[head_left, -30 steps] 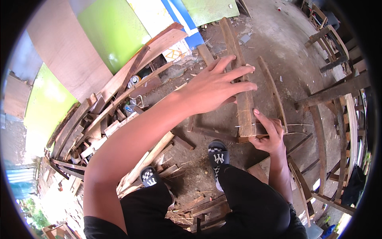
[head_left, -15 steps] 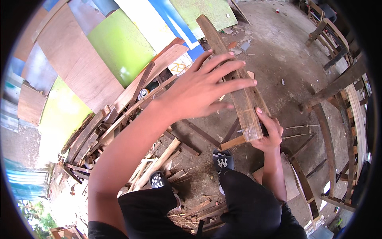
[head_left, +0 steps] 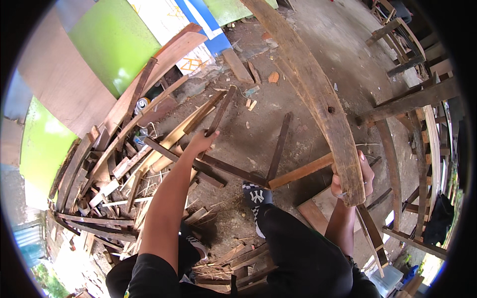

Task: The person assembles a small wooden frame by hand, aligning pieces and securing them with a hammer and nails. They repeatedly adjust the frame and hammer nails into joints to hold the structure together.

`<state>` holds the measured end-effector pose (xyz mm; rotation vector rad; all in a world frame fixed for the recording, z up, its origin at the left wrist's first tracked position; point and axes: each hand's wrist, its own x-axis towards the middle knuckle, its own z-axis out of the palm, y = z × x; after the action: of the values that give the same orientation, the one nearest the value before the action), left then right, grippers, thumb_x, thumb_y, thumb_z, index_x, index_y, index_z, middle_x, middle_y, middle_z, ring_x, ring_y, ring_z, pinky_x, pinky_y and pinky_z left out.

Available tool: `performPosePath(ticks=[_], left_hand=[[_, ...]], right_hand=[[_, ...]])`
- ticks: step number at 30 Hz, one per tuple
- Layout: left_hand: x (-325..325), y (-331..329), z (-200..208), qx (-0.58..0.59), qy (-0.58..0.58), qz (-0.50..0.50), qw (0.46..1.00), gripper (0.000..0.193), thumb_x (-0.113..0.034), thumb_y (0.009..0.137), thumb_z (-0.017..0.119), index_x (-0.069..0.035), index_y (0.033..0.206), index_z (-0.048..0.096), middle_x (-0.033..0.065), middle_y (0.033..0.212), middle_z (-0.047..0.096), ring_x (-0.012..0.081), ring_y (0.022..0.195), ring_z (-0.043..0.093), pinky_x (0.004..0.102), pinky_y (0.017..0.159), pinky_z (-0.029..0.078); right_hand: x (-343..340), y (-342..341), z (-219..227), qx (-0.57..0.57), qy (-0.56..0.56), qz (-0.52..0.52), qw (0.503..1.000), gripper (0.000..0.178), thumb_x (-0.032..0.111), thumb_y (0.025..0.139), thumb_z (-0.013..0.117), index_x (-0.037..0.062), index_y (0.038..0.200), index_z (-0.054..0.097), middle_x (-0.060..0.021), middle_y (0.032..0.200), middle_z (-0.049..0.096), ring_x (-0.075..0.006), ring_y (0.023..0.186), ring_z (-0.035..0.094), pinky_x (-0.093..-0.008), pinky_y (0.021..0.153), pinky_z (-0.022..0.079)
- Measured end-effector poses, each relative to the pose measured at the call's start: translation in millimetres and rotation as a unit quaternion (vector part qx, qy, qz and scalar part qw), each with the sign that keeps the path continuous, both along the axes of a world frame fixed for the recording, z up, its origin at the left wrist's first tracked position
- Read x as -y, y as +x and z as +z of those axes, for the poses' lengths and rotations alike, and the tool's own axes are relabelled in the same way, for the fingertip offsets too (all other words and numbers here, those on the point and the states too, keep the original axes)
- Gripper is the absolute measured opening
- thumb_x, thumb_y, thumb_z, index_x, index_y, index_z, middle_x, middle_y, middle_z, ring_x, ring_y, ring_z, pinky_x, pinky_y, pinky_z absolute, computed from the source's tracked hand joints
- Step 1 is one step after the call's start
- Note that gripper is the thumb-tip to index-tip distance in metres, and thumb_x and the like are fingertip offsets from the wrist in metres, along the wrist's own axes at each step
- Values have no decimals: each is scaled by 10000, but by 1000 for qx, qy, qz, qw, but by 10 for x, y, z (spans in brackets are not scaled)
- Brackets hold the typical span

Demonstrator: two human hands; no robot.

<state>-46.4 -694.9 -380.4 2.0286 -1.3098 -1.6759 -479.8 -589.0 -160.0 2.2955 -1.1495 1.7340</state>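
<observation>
My right hand (head_left: 366, 175) is closed round the near end of a long, weathered wooden plank (head_left: 323, 94). The plank rises away from me toward the top of the view, with a small dark hole in its face. Part of my palm is hidden behind it. Lower down on the left, my left hand (head_left: 201, 142) is closed on a short dark wooden stick (head_left: 220, 113) among loose scrap wood. Just past that hand lies a brown wood strip (head_left: 202, 114). An orange-brown wood strip (head_left: 302, 170) lies on the floor in front of my feet.
A heap of scrap wood (head_left: 112, 184) fills the left side, with a drink can (head_left: 142, 104) in it. Painted panels (head_left: 102, 44) lean behind. Wooden frames (head_left: 390, 164) stand on the right. My checkered slipper (head_left: 256, 196) is near the floor strips.
My left hand has left the plank and reached down-left to a dark stick. My right hand has moved slightly right with the plank, which now shows much more of its length.
</observation>
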Motion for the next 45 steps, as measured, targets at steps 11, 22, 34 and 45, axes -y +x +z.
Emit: performPosePath(ticks=[11, 22, 34, 45], left_hand=[[-302, -156, 882, -211, -87, 159, 961, 310, -191, 1001, 710, 20, 1175, 563, 50, 744, 581, 138, 572, 580, 309, 478, 483], [-358, -810, 2287, 6, -270, 166, 948, 290, -148, 965, 750, 3, 1097, 541, 40, 687, 558, 133, 493, 560, 306, 425, 458], [-289, -912, 1817, -125, -168, 244, 947, 392, -381, 1078, 609, -41, 1251, 517, 49, 738, 571, 155, 521, 565, 321, 468, 461], [-197, -901, 1794, -112, -162, 241, 950, 339, -394, 1098, 567, -74, 1203, 528, 34, 741, 561, 139, 501, 526, 303, 450, 428]], right_hand=[[25, -13, 15, -14, -23, -116, 993, 656, 231, 874, 865, -131, 1352, 599, -256, 1087, 748, -279, 821, 752, -327, 731, 610], [302, 211, -1252, 246, 121, -73, 959, 700, 103, 939, 664, -138, 1521, 360, -91, 937, 668, -150, 808, 632, -300, 793, 517], [237, 360, -1881, 159, 279, -60, 945, 214, -3, 984, 614, 10, 1187, 679, -149, 1114, 715, -264, 1009, 694, -377, 890, 534], [208, 341, -1635, 124, 359, -56, 923, 212, 34, 983, 641, 27, 1192, 671, -195, 1145, 722, -357, 1105, 703, -408, 971, 530]])
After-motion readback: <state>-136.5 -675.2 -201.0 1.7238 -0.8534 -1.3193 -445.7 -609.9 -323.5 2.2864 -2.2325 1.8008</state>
